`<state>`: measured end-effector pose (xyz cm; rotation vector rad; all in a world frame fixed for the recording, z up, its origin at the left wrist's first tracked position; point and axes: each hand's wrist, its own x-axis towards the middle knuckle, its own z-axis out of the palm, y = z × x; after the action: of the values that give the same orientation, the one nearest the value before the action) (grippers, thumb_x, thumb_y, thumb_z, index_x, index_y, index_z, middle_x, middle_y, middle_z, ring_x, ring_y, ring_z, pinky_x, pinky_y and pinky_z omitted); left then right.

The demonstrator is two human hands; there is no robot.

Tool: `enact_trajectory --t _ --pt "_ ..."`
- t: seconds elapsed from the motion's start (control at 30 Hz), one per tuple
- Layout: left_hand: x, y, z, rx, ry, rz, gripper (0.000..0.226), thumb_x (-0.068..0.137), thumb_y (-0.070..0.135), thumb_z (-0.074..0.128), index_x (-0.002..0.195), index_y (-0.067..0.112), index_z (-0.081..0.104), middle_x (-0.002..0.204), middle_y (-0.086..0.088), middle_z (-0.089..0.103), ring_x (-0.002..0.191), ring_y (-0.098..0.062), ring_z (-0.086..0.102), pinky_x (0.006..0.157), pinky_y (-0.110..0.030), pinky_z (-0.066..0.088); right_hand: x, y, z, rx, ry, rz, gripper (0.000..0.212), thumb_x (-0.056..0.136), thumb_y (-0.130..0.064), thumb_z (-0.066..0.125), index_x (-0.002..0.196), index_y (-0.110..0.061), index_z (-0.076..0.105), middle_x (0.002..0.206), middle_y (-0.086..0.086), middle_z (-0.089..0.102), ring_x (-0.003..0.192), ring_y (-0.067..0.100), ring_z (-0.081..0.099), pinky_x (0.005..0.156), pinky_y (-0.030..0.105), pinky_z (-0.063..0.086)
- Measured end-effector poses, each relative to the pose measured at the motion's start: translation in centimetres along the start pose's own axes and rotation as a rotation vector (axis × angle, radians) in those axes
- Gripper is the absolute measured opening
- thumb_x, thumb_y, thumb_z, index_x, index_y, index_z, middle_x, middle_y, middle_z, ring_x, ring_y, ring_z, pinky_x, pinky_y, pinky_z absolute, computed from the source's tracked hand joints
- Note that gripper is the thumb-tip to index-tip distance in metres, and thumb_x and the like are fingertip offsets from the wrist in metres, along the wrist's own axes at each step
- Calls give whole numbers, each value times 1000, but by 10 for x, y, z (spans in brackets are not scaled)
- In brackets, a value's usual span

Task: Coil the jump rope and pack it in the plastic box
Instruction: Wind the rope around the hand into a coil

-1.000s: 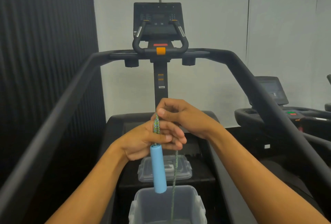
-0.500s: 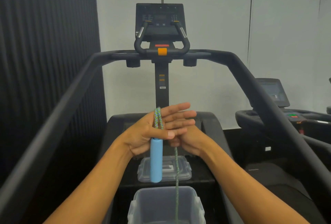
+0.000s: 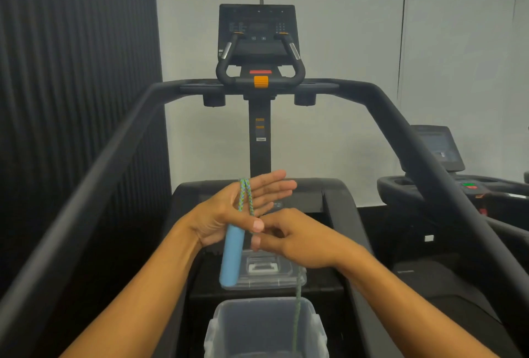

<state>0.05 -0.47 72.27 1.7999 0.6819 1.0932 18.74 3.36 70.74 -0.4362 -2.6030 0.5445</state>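
1. Two strands of the jump rope (image 3: 245, 196) run up across the palm of the left hand (image 3: 226, 214), high above the plastic box (image 3: 217, 326). The blue handle (image 3: 232, 257) hangs from that palm, its lower end above the box's far rim.
2. The left hand's fingers are stretched out straight, while its thumb crosses over and pins the rope and the handle's top against the palm.
3. The right hand (image 3: 297, 240), also above the box and just right of the handle, has its fingers curled. A loose strand (image 3: 297, 312) drops from beneath it into the box, so it seems to pinch the rope, though the contact itself is hidden.
4. The lid (image 3: 286, 280) lies just beyond the box on the treadmill (image 3: 259, 43) deck.
5. The coiling step looks to be in hand and at an early stage, with few turns made and nothing packed yet. The next move probably calls for the right hand to carry the strand up and round the left hand's straight fingers. The rope would need to stay taut so the turns do not slip off.
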Motion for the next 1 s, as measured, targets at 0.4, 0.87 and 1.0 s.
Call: enact_trajectory --t 0.4,0.87,1.0 --pt "-7 -10 3 -67 -14 -98 76 72 -28 54 141 3 50 138 -18 60 132 -31 54 118 -44 35 4 -25 -51 -61 96 -7 14 93 -25 70 83 -17 75 71 0 72 61 3 59 59 23 49" --pt "-7 -4 9 -103 -190 -103 76 76 -32 44 147 -5 37 151 -29 44 142 -43 40 119 -50 32 36 -4 -45 313 151 -38 13 100 -21 62 91 -13 68 93 13 73 85 24 71 82 35 58" --pt "-7 -1 11 -148 -183 -88 65 82 -20 51 145 -9 38 148 -33 44 140 -45 43 117 -48 35 38 1 -37 613 45 10 14 103 -17 57 90 -13 61 79 6 70 70 15 69 65 24 57"
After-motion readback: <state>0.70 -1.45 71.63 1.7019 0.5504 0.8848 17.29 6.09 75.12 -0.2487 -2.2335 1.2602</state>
